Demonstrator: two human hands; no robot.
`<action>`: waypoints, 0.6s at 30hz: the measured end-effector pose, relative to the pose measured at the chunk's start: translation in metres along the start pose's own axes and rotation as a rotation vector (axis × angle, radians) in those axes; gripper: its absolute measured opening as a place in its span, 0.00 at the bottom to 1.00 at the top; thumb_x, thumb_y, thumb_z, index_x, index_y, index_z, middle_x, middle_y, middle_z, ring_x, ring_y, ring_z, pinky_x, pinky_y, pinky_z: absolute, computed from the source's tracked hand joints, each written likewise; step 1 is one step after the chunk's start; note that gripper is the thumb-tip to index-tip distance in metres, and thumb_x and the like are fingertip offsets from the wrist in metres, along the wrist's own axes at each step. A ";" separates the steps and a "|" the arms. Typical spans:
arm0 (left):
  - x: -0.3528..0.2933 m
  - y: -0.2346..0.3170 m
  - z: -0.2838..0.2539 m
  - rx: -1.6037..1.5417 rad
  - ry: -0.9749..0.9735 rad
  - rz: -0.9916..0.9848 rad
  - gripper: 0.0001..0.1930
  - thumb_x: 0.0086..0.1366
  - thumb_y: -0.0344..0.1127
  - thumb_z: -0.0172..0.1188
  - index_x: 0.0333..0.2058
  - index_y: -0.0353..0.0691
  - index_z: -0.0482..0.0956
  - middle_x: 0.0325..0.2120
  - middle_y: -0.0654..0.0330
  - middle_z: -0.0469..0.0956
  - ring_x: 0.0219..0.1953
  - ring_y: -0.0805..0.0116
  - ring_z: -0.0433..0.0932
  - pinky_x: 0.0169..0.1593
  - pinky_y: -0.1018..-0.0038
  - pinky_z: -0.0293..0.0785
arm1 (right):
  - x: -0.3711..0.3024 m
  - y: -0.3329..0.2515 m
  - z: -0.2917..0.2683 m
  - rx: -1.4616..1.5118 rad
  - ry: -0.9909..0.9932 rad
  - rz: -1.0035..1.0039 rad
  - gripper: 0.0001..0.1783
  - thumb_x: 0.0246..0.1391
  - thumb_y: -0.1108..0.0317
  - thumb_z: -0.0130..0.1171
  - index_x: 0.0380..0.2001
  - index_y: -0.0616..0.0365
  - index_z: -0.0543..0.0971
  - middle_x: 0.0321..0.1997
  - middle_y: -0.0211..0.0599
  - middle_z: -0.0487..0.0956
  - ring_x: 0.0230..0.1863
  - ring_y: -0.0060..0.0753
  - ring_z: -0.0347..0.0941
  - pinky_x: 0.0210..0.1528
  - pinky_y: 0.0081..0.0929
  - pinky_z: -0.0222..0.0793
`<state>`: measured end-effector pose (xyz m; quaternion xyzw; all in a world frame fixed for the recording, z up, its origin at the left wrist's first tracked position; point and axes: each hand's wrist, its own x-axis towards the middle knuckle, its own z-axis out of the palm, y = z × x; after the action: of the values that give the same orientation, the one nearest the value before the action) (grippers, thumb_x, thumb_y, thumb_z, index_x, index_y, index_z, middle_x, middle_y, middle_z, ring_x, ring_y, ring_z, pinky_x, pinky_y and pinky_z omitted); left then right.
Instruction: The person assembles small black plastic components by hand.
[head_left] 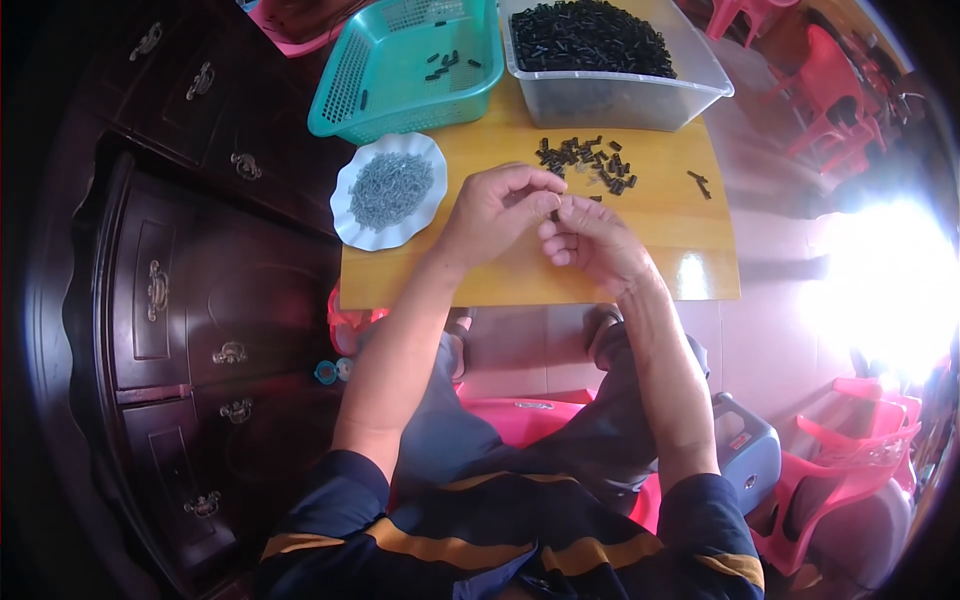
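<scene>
My left hand (497, 212) and my right hand (597, 236) meet over the near half of a yellow wooden table (440, 285). Both are closed, thumbs and forefingers pinched together at one spot. A small dark bit shows between the fingertips, too hidden to name. Just beyond my right hand lies a loose scatter of short black tube-like pieces (617, 184), with a few pale, see-through bits among them. Left of my left hand, a white scalloped plate (349, 226) bears a heap of small grey wire-like pieces (390, 190).
At the far left stands a green plastic basket (405, 118) with several black pieces inside. Beside it, a clear plastic bin (620, 103) holds a large heap of black pieces. A dark slender part (699, 184) lies near the table's right edge. Dark wooden drawers (240, 290) line the left.
</scene>
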<state>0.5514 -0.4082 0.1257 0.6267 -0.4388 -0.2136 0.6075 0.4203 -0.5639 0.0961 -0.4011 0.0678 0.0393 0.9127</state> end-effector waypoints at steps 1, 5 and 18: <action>0.001 0.001 0.002 0.030 0.008 0.016 0.16 0.63 0.26 0.68 0.49 0.37 0.83 0.34 0.68 0.81 0.35 0.81 0.78 0.40 0.80 0.75 | -0.002 0.000 0.002 0.040 0.034 -0.025 0.13 0.68 0.58 0.59 0.46 0.56 0.79 0.42 0.33 0.85 0.37 0.21 0.82 0.40 0.21 0.79; -0.003 0.018 0.013 0.336 0.065 0.163 0.26 0.49 0.29 0.74 0.50 0.40 0.80 0.39 0.58 0.80 0.33 0.70 0.80 0.41 0.73 0.79 | -0.001 -0.002 0.005 0.048 0.065 -0.074 0.16 0.69 0.55 0.56 0.50 0.55 0.80 0.46 0.30 0.84 0.45 0.21 0.81 0.49 0.24 0.77; -0.002 0.011 0.022 0.461 0.147 0.334 0.19 0.49 0.23 0.73 0.42 0.37 0.84 0.32 0.59 0.82 0.28 0.69 0.81 0.34 0.74 0.79 | -0.002 -0.003 0.000 -0.012 0.028 -0.100 0.17 0.69 0.52 0.54 0.49 0.52 0.81 0.48 0.27 0.83 0.49 0.19 0.78 0.52 0.23 0.73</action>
<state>0.5294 -0.4183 0.1323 0.6810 -0.5276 0.0408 0.5061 0.4186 -0.5660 0.0980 -0.4102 0.0603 -0.0116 0.9099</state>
